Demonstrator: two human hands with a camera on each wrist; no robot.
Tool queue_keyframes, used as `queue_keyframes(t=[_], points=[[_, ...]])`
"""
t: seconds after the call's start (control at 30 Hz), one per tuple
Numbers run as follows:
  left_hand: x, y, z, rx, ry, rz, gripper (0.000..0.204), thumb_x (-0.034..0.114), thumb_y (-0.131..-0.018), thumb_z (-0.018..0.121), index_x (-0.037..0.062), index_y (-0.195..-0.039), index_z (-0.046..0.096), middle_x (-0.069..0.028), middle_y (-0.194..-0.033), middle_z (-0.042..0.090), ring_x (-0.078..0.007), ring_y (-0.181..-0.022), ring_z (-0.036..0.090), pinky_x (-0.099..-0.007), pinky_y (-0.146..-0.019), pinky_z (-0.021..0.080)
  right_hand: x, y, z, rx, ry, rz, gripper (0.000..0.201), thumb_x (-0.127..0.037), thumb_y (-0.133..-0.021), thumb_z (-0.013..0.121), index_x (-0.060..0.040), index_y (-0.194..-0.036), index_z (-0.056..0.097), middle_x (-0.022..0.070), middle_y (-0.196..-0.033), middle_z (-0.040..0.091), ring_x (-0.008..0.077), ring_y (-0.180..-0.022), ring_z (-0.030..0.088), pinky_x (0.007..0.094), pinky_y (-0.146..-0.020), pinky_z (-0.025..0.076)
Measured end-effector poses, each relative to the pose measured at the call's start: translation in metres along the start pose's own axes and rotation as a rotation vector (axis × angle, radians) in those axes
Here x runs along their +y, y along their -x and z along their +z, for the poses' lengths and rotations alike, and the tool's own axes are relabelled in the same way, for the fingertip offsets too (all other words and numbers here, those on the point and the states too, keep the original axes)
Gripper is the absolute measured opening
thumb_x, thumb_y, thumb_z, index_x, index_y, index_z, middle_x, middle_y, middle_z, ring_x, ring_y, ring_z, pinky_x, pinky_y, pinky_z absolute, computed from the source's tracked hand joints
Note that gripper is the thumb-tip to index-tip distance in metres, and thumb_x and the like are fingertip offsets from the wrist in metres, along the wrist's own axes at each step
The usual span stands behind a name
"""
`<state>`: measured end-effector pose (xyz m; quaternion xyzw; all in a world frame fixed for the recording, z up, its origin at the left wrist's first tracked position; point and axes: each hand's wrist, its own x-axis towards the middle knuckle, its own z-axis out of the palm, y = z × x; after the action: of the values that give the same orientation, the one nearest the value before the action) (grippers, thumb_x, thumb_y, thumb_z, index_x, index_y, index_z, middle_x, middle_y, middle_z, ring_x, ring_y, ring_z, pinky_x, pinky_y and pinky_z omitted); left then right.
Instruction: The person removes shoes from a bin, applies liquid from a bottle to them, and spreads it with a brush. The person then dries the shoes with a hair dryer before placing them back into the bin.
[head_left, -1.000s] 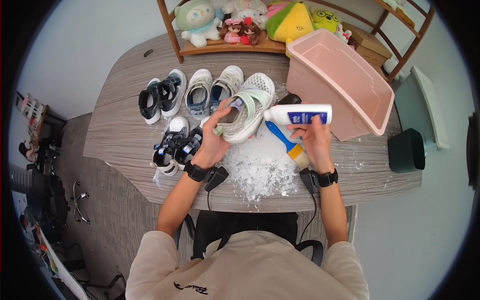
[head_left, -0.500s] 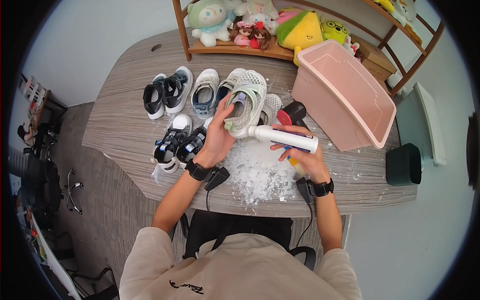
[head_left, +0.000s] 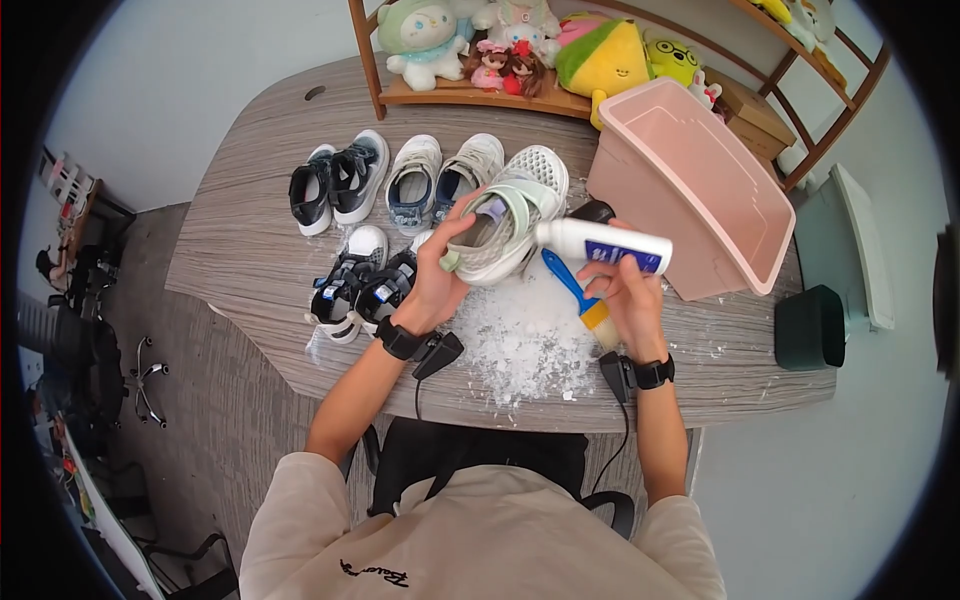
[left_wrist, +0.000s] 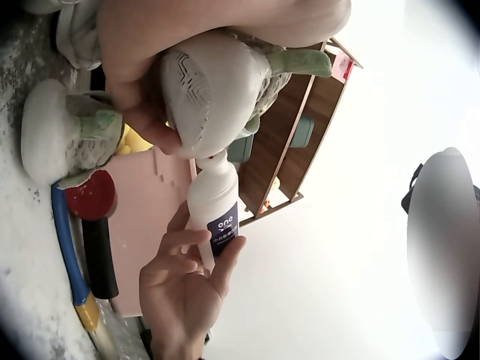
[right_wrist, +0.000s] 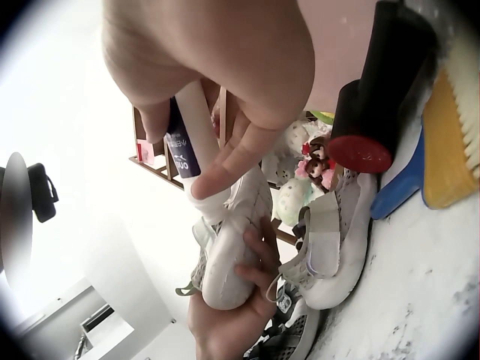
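My left hand (head_left: 437, 285) grips a white sneaker with pale green straps (head_left: 515, 215) around its heel end, raised over the table with the toe pointing away and to the right. In my right hand (head_left: 632, 310) is a white squeeze bottle with a dark blue label (head_left: 590, 241), pinched between thumb and fingers. The bottle (left_wrist: 214, 199) lies tilted, its nozzle right at the edge of the sneaker's white sole (left_wrist: 202, 97) in the left wrist view. Below them stands a matching sneaker (right_wrist: 341, 274), mostly hidden from the head view.
White flakes (head_left: 530, 345) cover the near table. A blue-handled brush (head_left: 570, 280) and a black hair dryer with a red end (right_wrist: 360, 154) lie beside the pink bin (head_left: 650, 220). Several shoes (head_left: 360, 180) stand at left; plush toys (head_left: 420, 45) sit on a shelf behind.
The sneaker tipped toe-up, then swung back rightward. The bottle's nozzle went down toward the heel half a second ago and now sits higher along the sole's side, label facing up again.
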<state>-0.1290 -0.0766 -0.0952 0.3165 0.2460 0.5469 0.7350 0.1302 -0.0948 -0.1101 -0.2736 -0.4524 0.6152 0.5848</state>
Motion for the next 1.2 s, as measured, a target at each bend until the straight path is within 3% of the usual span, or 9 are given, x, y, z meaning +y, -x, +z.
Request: queue_keyframes(t=[0.2,0.43,0.7,0.8,0.9,1.03,1.07,1.13,1.2], points=[[0.002,0.002,-0.004,-0.011,0.068,-0.026,0.058,0.032,-0.097,0.048,0.0054,-0.149,0.042,-0.0101,-0.146,0.051,-0.0225,-0.134,0.05,-0.0363,-0.113,0.037,0.0,-0.005,-0.003,0.176,-0.019,-0.12,0.051,-0.027,-0.105,0.052,0.0028,-0.145,0.041,0.0204,-0.117,0.067,0.0232,-0.086,0.072,0.0288,-0.063,0.058],[-0.004,-0.001,-0.008,-0.037,0.095,-0.003,0.056,0.033,-0.099,0.046,0.0048,-0.148,0.042,-0.0101,-0.145,0.052,-0.0212,-0.131,0.052,-0.0352,-0.111,0.038,0.003,-0.006,-0.005,0.176,-0.004,-0.128,0.051,-0.028,-0.106,0.05,0.0031,-0.146,0.041,0.0188,-0.114,0.067,0.0206,-0.081,0.07,0.0274,-0.062,0.056],[-0.005,-0.002,-0.009,-0.026,0.087,0.0,0.058,0.031,-0.101,0.046,0.0064,-0.152,0.037,-0.0094,-0.149,0.048,-0.0213,-0.136,0.048,-0.0355,-0.114,0.036,0.007,0.002,0.003,0.01,0.001,-0.062,0.058,-0.031,-0.099,0.063,0.0049,-0.141,0.044,0.0219,-0.115,0.067,0.0284,-0.092,0.072,0.0325,-0.066,0.058],[-0.006,-0.002,-0.007,-0.021,0.052,0.006,0.059,0.031,-0.102,0.044,0.0077,-0.155,0.033,-0.0093,-0.151,0.045,-0.0218,-0.138,0.046,-0.0362,-0.115,0.035,0.01,0.006,0.004,-0.156,0.017,0.052,0.063,-0.035,-0.094,0.07,0.0067,-0.137,0.048,0.0212,-0.116,0.067,0.0309,-0.093,0.072,0.0338,-0.066,0.058],[-0.008,-0.005,-0.009,-0.037,0.06,0.033,0.058,0.033,-0.104,0.042,0.0089,-0.156,0.03,-0.0091,-0.152,0.044,-0.0221,-0.139,0.045,-0.0367,-0.117,0.034,0.013,0.009,0.007,-0.257,0.098,0.096,0.063,-0.032,-0.093,0.072,0.0067,-0.136,0.048,0.0187,-0.116,0.067,0.0261,-0.091,0.071,0.0348,-0.066,0.058],[-0.007,-0.004,-0.008,-0.039,0.066,0.06,0.06,0.035,-0.106,0.041,0.0091,-0.158,0.025,-0.009,-0.154,0.041,-0.0226,-0.14,0.044,-0.0381,-0.118,0.032,0.022,0.015,0.004,-0.149,0.001,0.092,0.051,-0.031,-0.093,0.072,0.0049,-0.126,0.058,0.0169,-0.115,0.067,0.0226,-0.1,0.068,0.037,-0.086,0.056],[-0.006,-0.003,-0.005,-0.038,0.067,0.056,0.06,0.035,-0.106,0.041,0.0091,-0.158,0.025,-0.009,-0.154,0.041,-0.0226,-0.14,0.044,-0.0381,-0.118,0.032,0.021,0.013,-0.002,-0.206,-0.022,0.15,0.053,-0.04,-0.095,0.068,0.0035,-0.123,0.06,0.0175,-0.116,0.067,0.0248,-0.108,0.066,0.037,-0.095,0.053],[-0.004,-0.002,0.003,0.073,-0.13,0.099,0.061,0.032,-0.104,0.045,0.0105,-0.158,0.026,-0.0094,-0.152,0.044,-0.0262,-0.138,0.046,-0.046,-0.112,0.042,0.012,0.007,0.002,-0.264,0.025,0.131,0.061,-0.052,-0.093,0.064,0.0035,-0.119,0.06,0.0203,-0.119,0.065,0.0283,-0.11,0.065,0.0386,-0.09,0.055],[0.0,0.002,0.009,0.044,-0.129,0.052,0.064,0.03,-0.102,0.049,0.0095,-0.157,0.025,-0.0103,-0.152,0.044,-0.0262,-0.14,0.045,-0.0453,-0.113,0.04,0.005,0.002,0.009,-0.339,0.043,0.147,0.075,-0.067,-0.091,0.056,0.0037,-0.115,0.062,0.0253,-0.131,0.058,0.0355,-0.121,0.06,0.0428,-0.087,0.057]])
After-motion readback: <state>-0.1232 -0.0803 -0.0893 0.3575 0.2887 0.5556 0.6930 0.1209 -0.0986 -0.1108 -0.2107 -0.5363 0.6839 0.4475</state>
